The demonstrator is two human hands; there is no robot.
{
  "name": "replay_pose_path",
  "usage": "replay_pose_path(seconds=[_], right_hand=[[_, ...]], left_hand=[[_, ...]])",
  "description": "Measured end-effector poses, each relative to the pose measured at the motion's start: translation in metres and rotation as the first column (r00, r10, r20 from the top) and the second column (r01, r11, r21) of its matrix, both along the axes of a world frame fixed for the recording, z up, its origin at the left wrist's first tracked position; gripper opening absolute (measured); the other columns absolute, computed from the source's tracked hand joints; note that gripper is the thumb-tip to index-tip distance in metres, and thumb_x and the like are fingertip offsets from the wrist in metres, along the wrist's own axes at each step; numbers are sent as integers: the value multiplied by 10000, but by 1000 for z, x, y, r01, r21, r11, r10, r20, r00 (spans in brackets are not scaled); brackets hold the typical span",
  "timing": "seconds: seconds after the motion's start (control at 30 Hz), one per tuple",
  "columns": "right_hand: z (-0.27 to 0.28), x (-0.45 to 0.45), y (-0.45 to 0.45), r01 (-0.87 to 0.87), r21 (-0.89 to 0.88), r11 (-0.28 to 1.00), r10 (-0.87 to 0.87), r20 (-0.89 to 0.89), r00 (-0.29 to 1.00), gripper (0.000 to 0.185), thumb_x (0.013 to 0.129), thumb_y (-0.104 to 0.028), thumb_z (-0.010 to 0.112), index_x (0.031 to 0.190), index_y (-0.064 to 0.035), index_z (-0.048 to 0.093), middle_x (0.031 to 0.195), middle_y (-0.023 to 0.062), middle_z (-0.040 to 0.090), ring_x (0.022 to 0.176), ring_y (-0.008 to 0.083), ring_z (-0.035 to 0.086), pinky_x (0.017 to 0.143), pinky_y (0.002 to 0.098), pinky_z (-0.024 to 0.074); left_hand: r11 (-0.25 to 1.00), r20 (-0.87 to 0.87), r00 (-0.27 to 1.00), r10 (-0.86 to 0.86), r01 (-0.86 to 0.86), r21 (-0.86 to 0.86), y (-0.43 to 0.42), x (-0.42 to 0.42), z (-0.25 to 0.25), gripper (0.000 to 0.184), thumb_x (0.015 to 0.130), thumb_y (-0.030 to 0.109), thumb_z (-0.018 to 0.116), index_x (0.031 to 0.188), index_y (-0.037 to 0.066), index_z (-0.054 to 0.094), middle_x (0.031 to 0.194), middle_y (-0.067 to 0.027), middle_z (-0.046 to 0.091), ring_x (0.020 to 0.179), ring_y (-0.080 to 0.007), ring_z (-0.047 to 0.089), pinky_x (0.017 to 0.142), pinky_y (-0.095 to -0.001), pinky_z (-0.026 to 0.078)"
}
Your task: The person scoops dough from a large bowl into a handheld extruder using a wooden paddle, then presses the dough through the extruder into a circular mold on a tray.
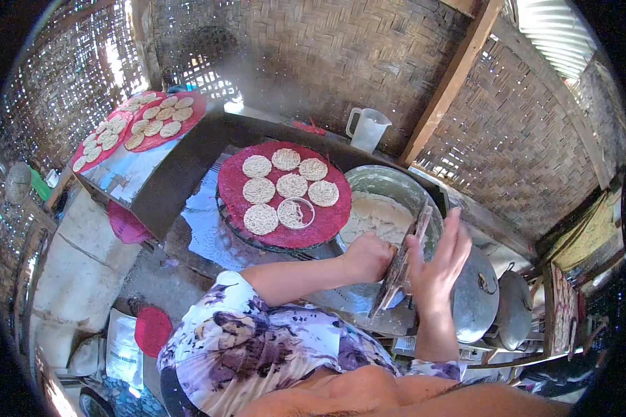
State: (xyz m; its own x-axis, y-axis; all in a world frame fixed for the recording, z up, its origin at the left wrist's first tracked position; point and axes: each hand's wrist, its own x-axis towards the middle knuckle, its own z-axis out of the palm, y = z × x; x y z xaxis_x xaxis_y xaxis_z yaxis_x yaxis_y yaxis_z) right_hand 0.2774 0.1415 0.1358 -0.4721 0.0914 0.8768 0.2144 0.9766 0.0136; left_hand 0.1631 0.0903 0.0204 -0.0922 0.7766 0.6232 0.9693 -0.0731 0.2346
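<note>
My left hand (370, 258) is closed against a long, narrow wooden tool (400, 267), which stands tilted over the rim of a large metal basin (389, 178). Pale dough or batter (379, 217) lies in the basin. On the tool's other side is my right hand (439, 260), its fingers stretched out and its palm towards the wood. Left of the basin, a round red cloth (238, 201) carries several pale, textured discs (291, 185). Around the lowest right disc lies a thin white ring (311, 221).
A clear plastic jug (369, 130) stands behind the basin. More discs on red cloths (140, 144) lie at the back left. Metal pots (474, 295) are on the right, near a wooden post (452, 80). A red cloth (153, 331) hangs low at the left.
</note>
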Motion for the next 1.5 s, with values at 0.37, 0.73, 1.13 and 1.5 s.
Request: replay_pose_path(seconds=[0.37,0.73,1.13,1.5], right_hand=[[-9,46,22,-523,-38,851,476,476,739,228,695,-63,618,888,20,530,810,144,498,692,280,490,621,418,404],[11,85,105,-274,-857,437,422,-74,904,431,726,51,538,1083,-77,332,802,54,462,702,131,461,622,269,420],[-67,-13,98,-903,-383,-192,237,-911,336,279,793,-72,601,1002,-115,421,939,58,499,945,201,498,744,318,469],[-186,-34,178,225,-591,775,476,779,407,527,703,-301,690,1082,28,526,1004,203,577,892,293,578,765,359,462]], left_hand=[[988,-49,995,-82,75,-135,12,16,19,111,603,187,557,654,95,521,598,-76,551,574,-228,576,581,-338,405],[997,-60,998,1,4,72,19,-5,14,194,583,203,595,743,95,581,634,-66,566,659,-217,577,809,-389,392],[489,536,-347,-770,220,844,53,-65,21,541,704,49,667,1187,55,425,977,-39,510,941,-117,501,775,-279,474],[560,526,240,-816,102,822,15,-64,16,277,670,66,663,908,110,528,748,-16,535,855,-182,550,855,-437,438]])
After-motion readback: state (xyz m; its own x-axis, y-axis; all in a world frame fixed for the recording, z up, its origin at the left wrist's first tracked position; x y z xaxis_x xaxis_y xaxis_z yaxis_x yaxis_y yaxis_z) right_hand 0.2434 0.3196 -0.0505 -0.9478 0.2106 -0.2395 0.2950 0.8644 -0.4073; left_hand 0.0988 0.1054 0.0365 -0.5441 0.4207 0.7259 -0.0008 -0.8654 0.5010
